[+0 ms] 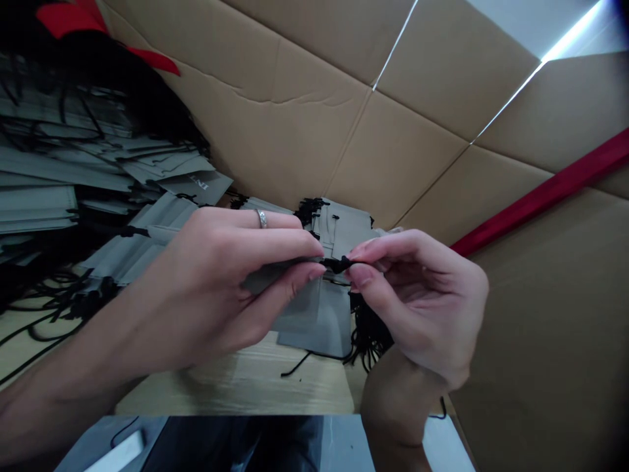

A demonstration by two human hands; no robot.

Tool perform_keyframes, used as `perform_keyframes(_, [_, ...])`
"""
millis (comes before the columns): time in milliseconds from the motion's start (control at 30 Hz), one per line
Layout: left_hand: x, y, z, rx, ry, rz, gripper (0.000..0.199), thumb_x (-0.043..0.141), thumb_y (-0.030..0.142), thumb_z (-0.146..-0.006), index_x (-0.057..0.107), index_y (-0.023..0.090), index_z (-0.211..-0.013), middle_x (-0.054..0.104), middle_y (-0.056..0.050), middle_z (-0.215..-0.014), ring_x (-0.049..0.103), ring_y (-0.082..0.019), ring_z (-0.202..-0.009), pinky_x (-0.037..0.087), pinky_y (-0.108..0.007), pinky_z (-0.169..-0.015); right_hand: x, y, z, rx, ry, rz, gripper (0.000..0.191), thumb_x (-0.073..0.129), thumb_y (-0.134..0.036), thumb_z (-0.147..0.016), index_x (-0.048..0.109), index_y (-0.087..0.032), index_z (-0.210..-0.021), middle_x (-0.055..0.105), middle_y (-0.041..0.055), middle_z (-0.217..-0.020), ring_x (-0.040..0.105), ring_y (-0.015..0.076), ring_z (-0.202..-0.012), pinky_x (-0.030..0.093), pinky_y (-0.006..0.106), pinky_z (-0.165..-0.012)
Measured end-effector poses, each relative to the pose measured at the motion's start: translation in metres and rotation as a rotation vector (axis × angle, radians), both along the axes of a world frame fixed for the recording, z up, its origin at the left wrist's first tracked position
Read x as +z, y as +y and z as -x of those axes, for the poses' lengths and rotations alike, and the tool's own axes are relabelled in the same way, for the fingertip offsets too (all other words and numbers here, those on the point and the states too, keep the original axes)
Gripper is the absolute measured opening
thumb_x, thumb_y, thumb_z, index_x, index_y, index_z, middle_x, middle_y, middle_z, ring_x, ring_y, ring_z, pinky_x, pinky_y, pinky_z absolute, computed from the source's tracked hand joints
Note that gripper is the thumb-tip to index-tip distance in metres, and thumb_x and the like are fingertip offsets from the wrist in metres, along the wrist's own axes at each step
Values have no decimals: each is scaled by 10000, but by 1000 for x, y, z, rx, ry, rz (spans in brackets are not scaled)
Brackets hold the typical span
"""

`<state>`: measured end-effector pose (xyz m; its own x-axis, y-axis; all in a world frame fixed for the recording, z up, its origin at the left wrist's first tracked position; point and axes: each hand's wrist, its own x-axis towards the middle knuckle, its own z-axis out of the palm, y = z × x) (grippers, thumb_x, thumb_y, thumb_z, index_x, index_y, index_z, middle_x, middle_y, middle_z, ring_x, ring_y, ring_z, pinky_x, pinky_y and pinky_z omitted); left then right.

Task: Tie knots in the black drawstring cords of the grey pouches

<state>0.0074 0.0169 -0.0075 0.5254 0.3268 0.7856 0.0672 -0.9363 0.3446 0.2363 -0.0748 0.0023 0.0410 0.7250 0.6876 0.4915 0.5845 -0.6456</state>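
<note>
My left hand [236, 282], with a ring on one finger, pinches the edge of a grey card-like piece just left of the middle of the view. A knotted black cord [337, 265] runs from that edge to my right hand [417, 295]. The thumb and forefinger of my right hand grip the cord's knot. Both hands are raised above the table, their fingertips a short gap apart. Below them lies another grey piece [319, 328] with black cord along its lower edge. The part of the held piece inside my left palm is mostly hidden.
Stacks of grey pieces [39, 203] with black cords fill the left side. More grey pieces [351, 223] and a black cord bundle [371, 331] lie behind and beside my hands. Cardboard walls [275, 118] enclose the wooden table [246, 387]; a red strip [545, 196] crosses at right.
</note>
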Motion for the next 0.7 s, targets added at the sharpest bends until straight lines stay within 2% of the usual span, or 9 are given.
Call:
perform_keyframes(133, [3,3,4,-37,50,32,174,724,285,-1129,781,254,-968,844,19,-892,726,-130,-711,462,-318,-600,1,0,-3,51,40,36,136,903,-109,-987,875,-242,-977,868,3,-895,798,145,-749,661,233,-661])
perform_keyframes(233, [4,5,7,-53,49,55,201,752,312,-1120,770,256,-928,838,19,-871,705,-121,-681,438,-305,-576,1,1,-6,53,54,59,110,916,-143,-1003,873,-238,-967,861,7,-887,789,149,-729,655,239,-639])
perform_keyframes(367, [6,7,8,-34,52,61,190,749,318,-1121,790,252,-947,817,11,-844,671,-120,-659,428,-297,-563,1,2,-7,98,33,55,86,895,-149,-1020,865,-229,-1025,876,23,-961,822,162,-815,708,257,-727])
perform_keyframes(467, [6,8,7,-18,65,45,192,739,313,-1118,792,247,-945,793,14,-814,635,-117,-636,430,-297,-562,2,2,-7,131,11,52,180,917,-130,-980,862,-239,-1112,879,22,-1031,844,175,-875,739,270,-763])
perform_keyframes(700, [4,11,6,-27,61,43,188,743,310,-1111,797,265,-936,803,11,-811,656,-139,-636,426,-317,-561,1,2,-7,35,-34,10,182,911,-77,-968,877,-255,-985,863,-24,-886,805,127,-763,669,204,-667])
